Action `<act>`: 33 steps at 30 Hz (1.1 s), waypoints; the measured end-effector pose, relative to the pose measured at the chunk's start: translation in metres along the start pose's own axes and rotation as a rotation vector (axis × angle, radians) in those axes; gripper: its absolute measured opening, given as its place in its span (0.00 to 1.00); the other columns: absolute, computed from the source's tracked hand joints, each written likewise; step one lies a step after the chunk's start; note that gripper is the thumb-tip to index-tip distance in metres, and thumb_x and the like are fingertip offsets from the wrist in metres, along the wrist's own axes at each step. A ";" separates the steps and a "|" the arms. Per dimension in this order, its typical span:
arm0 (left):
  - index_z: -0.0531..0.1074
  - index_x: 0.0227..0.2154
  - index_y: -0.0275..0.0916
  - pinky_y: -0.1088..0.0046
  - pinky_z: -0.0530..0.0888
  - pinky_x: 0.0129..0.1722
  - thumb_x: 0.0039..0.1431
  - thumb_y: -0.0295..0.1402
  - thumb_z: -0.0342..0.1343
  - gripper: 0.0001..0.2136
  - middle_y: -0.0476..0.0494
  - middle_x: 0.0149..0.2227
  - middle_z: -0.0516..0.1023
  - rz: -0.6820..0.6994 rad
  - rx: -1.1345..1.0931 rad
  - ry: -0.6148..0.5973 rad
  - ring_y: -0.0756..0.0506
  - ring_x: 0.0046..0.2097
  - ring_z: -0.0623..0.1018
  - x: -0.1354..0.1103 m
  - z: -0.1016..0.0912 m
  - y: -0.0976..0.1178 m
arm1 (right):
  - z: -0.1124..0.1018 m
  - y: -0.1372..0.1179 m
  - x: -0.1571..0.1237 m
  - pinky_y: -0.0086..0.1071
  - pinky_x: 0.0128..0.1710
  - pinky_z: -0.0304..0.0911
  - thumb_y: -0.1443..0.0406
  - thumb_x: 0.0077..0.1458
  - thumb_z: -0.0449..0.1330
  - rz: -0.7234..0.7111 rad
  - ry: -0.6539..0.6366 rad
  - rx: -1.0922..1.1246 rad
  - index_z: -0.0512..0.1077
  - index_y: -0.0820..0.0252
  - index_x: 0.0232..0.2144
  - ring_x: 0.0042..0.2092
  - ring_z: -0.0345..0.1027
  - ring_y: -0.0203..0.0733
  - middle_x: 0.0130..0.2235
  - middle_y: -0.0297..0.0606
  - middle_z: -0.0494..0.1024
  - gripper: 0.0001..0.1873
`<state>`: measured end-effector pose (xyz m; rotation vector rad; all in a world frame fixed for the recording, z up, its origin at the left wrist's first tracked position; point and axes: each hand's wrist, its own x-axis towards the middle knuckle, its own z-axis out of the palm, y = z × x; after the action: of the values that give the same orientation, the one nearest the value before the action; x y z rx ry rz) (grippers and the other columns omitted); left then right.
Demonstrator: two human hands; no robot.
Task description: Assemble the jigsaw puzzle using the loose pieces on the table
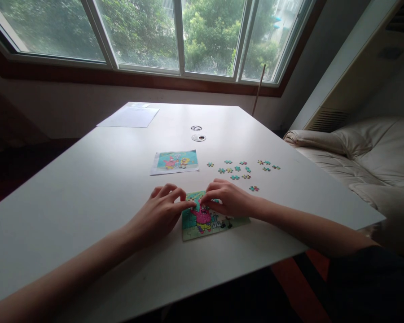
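Note:
A partly assembled jigsaw puzzle (204,220) with a pink starfish character lies flat near the table's front edge. My left hand (166,204) rests at its upper left, thumb stretched onto the picture and the other fingers loosely bent, holding nothing. From the right, my right hand (227,197) reaches over the puzzle's upper part. Its thumb and fingers bend down onto the surface close to my left thumb; whatever they pinch is hidden beneath them. Part of the puzzle's right side is covered by this hand. Several loose puzzle pieces (237,168) lie scattered beyond it.
A printed reference picture (177,161) lies behind the puzzle. Farther back, the white table (87,179) has two round inserts (198,137) and some paper sheets (129,116). A window (208,40) is ahead; a cream leather sofa (373,152) stands at the right.

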<state>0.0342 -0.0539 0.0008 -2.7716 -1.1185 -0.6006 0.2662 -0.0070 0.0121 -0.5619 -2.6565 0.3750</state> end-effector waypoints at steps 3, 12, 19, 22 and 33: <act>0.74 0.44 0.50 0.65 0.60 0.39 0.62 0.24 0.46 0.16 0.44 0.37 0.72 -0.006 -0.020 0.012 0.42 0.42 0.65 -0.002 0.001 -0.002 | 0.000 0.002 0.000 0.29 0.37 0.62 0.68 0.56 0.57 0.022 0.016 0.034 0.77 0.60 0.35 0.35 0.65 0.37 0.32 0.40 0.74 0.08; 0.76 0.40 0.47 0.66 0.62 0.39 0.63 0.24 0.44 0.16 0.44 0.36 0.73 -0.018 -0.033 0.081 0.43 0.42 0.66 -0.007 -0.001 -0.008 | -0.012 0.014 -0.014 0.31 0.37 0.62 0.67 0.57 0.57 0.005 0.011 0.050 0.77 0.61 0.34 0.35 0.65 0.37 0.32 0.41 0.74 0.09; 0.76 0.38 0.49 0.67 0.64 0.39 0.61 0.24 0.46 0.15 0.45 0.36 0.73 0.074 -0.065 0.035 0.43 0.42 0.67 -0.010 -0.014 -0.008 | -0.035 0.004 -0.021 0.30 0.37 0.61 0.63 0.55 0.59 -0.019 -0.221 0.043 0.77 0.60 0.37 0.33 0.66 0.36 0.31 0.38 0.75 0.10; 0.76 0.40 0.50 0.67 0.65 0.40 0.60 0.23 0.46 0.17 0.45 0.37 0.72 0.115 -0.050 0.016 0.43 0.42 0.67 -0.011 -0.016 -0.008 | -0.037 -0.002 -0.022 0.28 0.35 0.59 0.61 0.55 0.60 -0.002 -0.290 0.046 0.75 0.58 0.42 0.32 0.66 0.35 0.30 0.36 0.75 0.12; 0.73 0.43 0.48 0.67 0.65 0.40 0.59 0.19 0.43 0.20 0.43 0.40 0.72 0.186 0.039 0.023 0.42 0.44 0.67 -0.014 -0.010 -0.010 | -0.031 -0.006 -0.023 0.26 0.33 0.57 0.60 0.54 0.60 0.003 -0.341 0.054 0.74 0.55 0.45 0.34 0.67 0.35 0.30 0.34 0.75 0.16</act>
<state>0.0154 -0.0581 0.0040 -2.7858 -0.8461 -0.5808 0.2968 -0.0164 0.0340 -0.5240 -2.9584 0.5881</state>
